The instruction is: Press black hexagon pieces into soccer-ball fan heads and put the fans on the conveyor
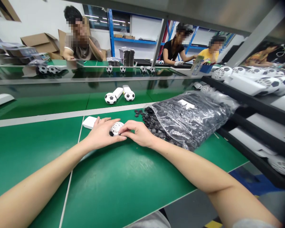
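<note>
Left hand (pixel 103 131) curves round a small white lattice ball with black patches (pixel 116 127), fingers along the far side, thumb stretched out along the near side, steadying it low over the smooth green tabletop (pixel 118 177). Right hand (pixel 137 133) comes in from the other side, thumb and forefinger drawn together in a pinch at the ball's right edge; whether a small piece sits between those fingertips, cannot tell. Ball lies between the two hands, left of a loose heap of flat black plastic pieces (pixel 154 128). Smooth white plastic handle (pixel 89 122) shows beyond the left hand; its join with the ball is hidden. Heap spills from the mouth of a large clear plastic bag (pixel 187 114), itself full of dark pieces, lying right of the right hand. Beyond a pale strip, two white-handled black-and-white football-shaped units (pixel 120 95) lie side by side on a glossy green surface. Far right, black tiered trays (pixel 249 122) carry more white units. Across the line, a person in a brown shirt (pixel 82 47) sits with one hand raised near the face.
</note>
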`<state>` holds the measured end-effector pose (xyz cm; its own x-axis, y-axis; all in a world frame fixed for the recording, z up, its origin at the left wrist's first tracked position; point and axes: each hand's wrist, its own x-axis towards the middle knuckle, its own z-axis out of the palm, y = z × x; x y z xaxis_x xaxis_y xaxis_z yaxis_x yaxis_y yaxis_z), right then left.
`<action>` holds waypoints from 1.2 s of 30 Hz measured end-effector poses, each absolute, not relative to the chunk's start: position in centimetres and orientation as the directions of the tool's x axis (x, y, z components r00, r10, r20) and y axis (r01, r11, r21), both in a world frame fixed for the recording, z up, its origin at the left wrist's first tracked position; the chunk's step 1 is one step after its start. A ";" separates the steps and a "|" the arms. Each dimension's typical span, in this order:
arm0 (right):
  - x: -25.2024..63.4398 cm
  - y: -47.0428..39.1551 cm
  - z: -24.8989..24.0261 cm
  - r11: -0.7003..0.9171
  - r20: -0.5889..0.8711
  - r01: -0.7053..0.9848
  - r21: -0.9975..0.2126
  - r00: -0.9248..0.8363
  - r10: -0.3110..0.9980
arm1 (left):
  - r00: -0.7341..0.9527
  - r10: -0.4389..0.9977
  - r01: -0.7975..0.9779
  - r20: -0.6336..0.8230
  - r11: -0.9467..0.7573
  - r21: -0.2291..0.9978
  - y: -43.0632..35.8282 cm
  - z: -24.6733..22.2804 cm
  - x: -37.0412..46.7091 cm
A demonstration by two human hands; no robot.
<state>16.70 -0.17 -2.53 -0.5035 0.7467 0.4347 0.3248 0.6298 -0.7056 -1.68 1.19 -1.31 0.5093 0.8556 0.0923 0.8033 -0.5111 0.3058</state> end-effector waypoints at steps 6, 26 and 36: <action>16.8 0.4 -3.0 0.486 0.357 0.365 -0.794 -0.369 0.858 | 0.487 0.863 0.795 0.133 -0.502 0.340 0.8 -1.2 -1.5; 20.1 0.7 0.3 0.256 -0.031 0.944 -0.207 -0.268 0.963 | 0.563 0.823 0.742 0.074 -0.543 0.394 0.4 -1.4 -1.6; 20.7 2.0 -0.7 0.291 -0.108 0.928 -0.232 -0.322 0.940 | 0.621 0.783 0.662 0.018 -0.537 0.522 0.4 -1.1 -1.8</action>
